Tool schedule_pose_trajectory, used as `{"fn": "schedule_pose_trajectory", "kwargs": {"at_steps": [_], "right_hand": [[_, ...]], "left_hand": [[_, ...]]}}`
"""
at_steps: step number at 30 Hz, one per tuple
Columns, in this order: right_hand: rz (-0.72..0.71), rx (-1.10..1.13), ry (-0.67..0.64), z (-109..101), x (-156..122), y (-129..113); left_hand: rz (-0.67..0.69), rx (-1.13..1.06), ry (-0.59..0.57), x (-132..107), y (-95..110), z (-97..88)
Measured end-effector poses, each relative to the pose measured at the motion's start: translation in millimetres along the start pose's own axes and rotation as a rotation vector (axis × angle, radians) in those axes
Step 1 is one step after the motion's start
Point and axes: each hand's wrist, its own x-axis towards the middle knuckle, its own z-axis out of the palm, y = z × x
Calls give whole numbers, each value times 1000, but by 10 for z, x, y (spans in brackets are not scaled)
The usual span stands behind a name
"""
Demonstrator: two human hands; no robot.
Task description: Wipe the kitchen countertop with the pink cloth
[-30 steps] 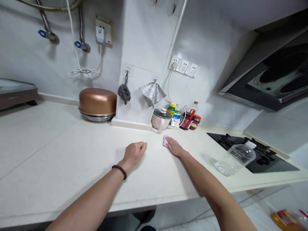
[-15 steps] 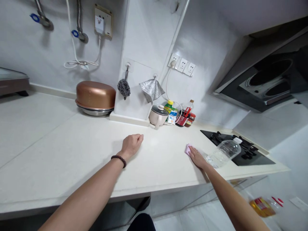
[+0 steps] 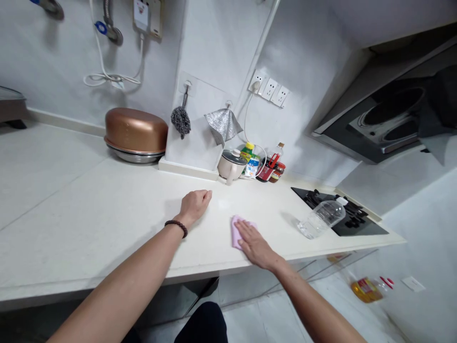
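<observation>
On the white countertop (image 3: 117, 224), my right hand (image 3: 255, 245) presses a folded pink cloth (image 3: 235, 236) flat under its fingers, with the thumb along the cloth's near side. My left hand (image 3: 194, 207), a dark beaded bracelet (image 3: 177, 227) on its wrist, rests on the counter as a loose fist, and nothing shows in it. The cloth lies to the right of that fist, a short gap away. A large clear plastic bottle (image 3: 321, 219) with a white cap leans at a slant by the hob, right of my right hand.
Behind my hands stand a small lidded pot (image 3: 230, 166), several condiment containers (image 3: 266, 166) and a copper-coloured pan (image 3: 135, 131) upside down. A black hob (image 3: 307, 195) is at the right under a range hood (image 3: 392, 109). An oil bottle (image 3: 367, 289) is on the floor.
My right hand has slid the pink cloth left across the counter, away from the clear bottle and closer to my left hand. My left fist stays in place. The view has shifted slightly.
</observation>
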Motion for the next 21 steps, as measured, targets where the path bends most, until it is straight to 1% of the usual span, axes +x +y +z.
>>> {"fn": "schedule_pose_trajectory", "kwargs": {"at_steps": [3,5,7,9,11,14,18,21], "right_hand": [[-138,68,-27,51,209,-502],[-192,99,-36,64,299,-709],[-216,116,-47,55,327,-789],[-226,125,-57,26,283,-738],[-215,132,-57,-17,166,-571],[-126,121,-21,-94,-129,-165],[96,43,25,-177,-649,482],[269,-32,37,-192,-990,926]], "left_hand": [[-42,20,16,26,-53,-15],[-60,26,21,37,-89,-28],[-61,23,22,41,-121,-42],[-60,21,24,38,-145,-59],[-74,28,27,34,-157,-75],[-94,29,28,31,-159,-88],[-91,5,30,35,-160,-78],[-86,-8,36,34,-165,-62]]}}
